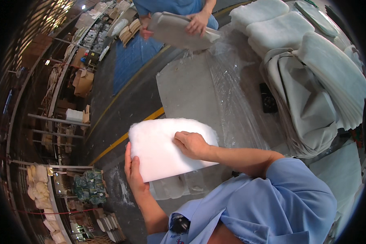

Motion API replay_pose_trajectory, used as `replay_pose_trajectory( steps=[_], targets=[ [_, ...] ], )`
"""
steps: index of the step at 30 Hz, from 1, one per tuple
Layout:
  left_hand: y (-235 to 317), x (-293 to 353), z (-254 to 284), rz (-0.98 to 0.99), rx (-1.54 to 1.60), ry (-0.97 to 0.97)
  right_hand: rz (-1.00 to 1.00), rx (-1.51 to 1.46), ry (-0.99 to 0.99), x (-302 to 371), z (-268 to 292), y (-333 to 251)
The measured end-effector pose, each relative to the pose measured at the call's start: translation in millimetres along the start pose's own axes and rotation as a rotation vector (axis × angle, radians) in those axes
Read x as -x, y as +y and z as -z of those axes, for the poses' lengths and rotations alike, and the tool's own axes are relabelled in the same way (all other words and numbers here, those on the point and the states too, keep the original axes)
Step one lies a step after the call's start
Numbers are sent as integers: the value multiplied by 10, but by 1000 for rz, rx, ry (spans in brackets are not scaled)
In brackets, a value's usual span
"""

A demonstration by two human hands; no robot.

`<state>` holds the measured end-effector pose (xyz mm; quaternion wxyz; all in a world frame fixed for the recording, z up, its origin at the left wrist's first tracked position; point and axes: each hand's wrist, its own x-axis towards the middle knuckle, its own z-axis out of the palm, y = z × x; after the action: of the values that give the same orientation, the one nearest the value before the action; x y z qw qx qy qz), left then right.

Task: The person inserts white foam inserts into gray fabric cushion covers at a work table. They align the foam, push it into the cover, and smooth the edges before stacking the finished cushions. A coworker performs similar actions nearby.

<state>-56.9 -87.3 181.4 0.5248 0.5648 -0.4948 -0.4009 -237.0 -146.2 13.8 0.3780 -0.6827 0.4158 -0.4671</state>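
A thick white sheet of fluffy padding (162, 142) with rounded far corners lies in front of me over the near end of the table. My left hand (135, 168) grips its left edge, the thumb on top and the fingers along the outer side. On the upper face of the padding rests my right hand (194, 145), its fingers curled together and pressed down. Whatever those fingers may pinch is hidden. Greyish translucent sheets (173, 186) show below the padding's near edge.
Across the table a person in blue holds a grey fabric piece (175, 30). Clear plastic film (232, 89) covers part of the table. To the right stand stacked white pads (333, 77), folded grey fabric covers (301, 101) and a black object (268, 97). Shelving (59, 120) lines the left.
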Motion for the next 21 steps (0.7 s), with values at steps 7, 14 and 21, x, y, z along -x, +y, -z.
replay_pose_trajectory(
  steps=[7,14,21],
  targets=[
    [-93,5,203,36,-30,49,-453,-16,67,624,74,1004],
    [-214,48,332,91,1,83,-713,-282,96,754,223,987],
    [-151,70,244,77,-47,78,-266,38,-198,573,30,819]
  ],
)
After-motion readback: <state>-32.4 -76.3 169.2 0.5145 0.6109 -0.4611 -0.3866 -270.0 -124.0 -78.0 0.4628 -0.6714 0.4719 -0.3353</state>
